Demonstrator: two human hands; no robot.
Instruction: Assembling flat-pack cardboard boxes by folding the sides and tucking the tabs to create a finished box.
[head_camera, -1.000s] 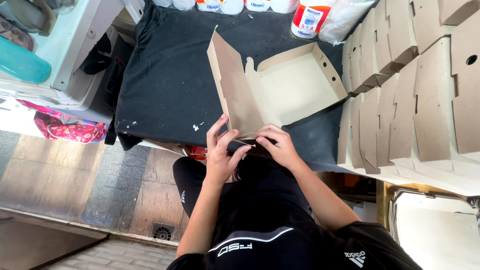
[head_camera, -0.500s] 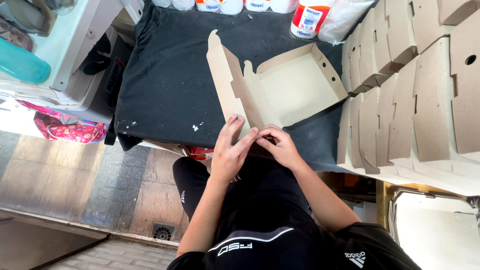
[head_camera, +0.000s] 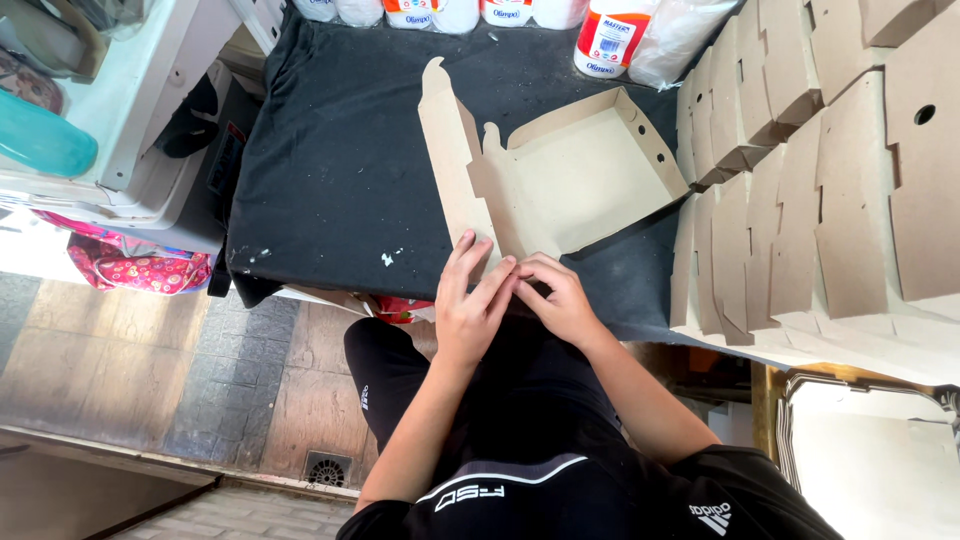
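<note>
A: Where's the cardboard box (head_camera: 570, 180) rn?

B: On the black-covered tabletop (head_camera: 340, 170), near the front edge, half folded. Tray part sits open w/ its walls up, and the long lid flap stands tilted on its left side.

A: And the hands?

B: Both at the box's near corner, right at the tabletop edge. Left hand (head_camera: 470, 305) lies flat, fingers spread, pressing on the bottom end of the lid flap. Right hand (head_camera: 560, 300) is just beside it, fingers curled, pinching the cardboard edge at that corner. Fingertips of the two hands touch.

A: So grip state?

B: Left: released, palm down, only pressing. Right: clenched on the box edge, a pinch w/ fingertips. Can't tell exactly which tab it has, the fingers hide it.

A: What's around?

B: To the right, a stack of flat unfolded box blanks (head_camera: 820, 180), overlapping in rows, close to the box's right wall. At the back edge, a row of white rolls in wrappers (head_camera: 440, 12) plus a red-and-white wrapped pack (head_camera: 610, 40). Left of the tabletop, a white cabinet (head_camera: 130, 110) w/ a teal lid-like thing (head_camera: 40, 140) on it, and a pink patterned bag (head_camera: 140, 272) below. Person's in black clothes, sitting close to the tabletop; tiled floor (head_camera: 150, 400) w/ a small drain below.
</note>
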